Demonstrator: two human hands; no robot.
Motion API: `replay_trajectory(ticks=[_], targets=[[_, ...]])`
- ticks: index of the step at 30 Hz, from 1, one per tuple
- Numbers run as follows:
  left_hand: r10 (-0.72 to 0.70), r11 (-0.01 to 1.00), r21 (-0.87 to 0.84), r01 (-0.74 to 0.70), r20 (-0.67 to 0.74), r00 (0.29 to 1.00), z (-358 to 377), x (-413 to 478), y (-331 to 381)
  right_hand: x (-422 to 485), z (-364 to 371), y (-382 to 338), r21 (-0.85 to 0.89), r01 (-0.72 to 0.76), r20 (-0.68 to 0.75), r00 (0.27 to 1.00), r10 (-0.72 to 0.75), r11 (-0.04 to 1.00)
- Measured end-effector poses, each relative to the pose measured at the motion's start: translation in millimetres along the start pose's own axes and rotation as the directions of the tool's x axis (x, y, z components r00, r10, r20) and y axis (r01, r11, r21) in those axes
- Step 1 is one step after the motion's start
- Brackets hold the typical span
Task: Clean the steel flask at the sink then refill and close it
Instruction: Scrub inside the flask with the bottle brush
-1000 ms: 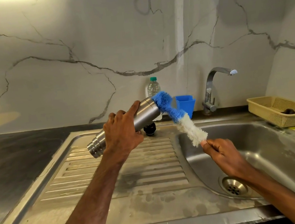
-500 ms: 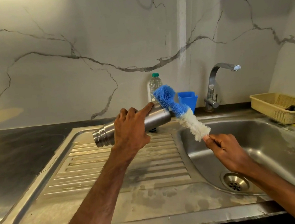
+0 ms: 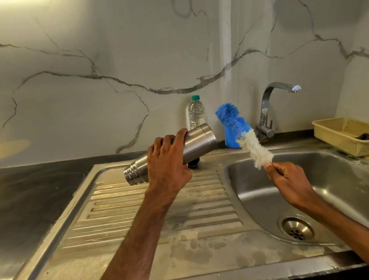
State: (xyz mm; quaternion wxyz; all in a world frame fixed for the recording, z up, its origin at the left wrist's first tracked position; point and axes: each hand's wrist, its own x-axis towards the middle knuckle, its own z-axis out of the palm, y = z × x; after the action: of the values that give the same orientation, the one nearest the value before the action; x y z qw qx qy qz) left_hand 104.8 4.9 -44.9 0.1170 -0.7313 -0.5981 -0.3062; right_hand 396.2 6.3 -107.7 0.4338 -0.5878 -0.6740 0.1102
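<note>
Our left grip (image 3: 168, 163) wraps round the steel flask (image 3: 199, 141), tilted over the drainboard (image 3: 142, 217) left of the sink basin (image 3: 363, 186). Our right grip (image 3: 286, 180) pinches the bottle brush (image 3: 242, 131) by its stem above the basin's left rim. The bristles are apart from the flask, and there is open room over the basin.

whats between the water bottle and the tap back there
Head view: the blue end of the brush, held by the right hand, and a blue tub behind it.
</note>
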Motion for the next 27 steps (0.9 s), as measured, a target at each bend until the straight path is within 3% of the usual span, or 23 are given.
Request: replay_trajectory(ticks=[10,22,27], targets=[[-0.023,1.000,-0.016,0.023,-0.033,0.999,1.9,-1.4,-4.9,34.7,35.3,-40.5,0.361,-0.132,-0.130,0.973,0.191,0.923],[0.055,0.998,0.035,-0.054,-0.020,0.998,16.8,-3.9,-5.2,24.6,46.5,-19.2,0.263,-0.108,-0.191,0.968,0.161,0.959],[0.071,0.997,0.036,-0.068,-0.095,0.993,21.0,-5.9,-3.4,24.3,45.4,-16.5,0.263,-0.111,-0.198,0.966,0.167,0.958]])
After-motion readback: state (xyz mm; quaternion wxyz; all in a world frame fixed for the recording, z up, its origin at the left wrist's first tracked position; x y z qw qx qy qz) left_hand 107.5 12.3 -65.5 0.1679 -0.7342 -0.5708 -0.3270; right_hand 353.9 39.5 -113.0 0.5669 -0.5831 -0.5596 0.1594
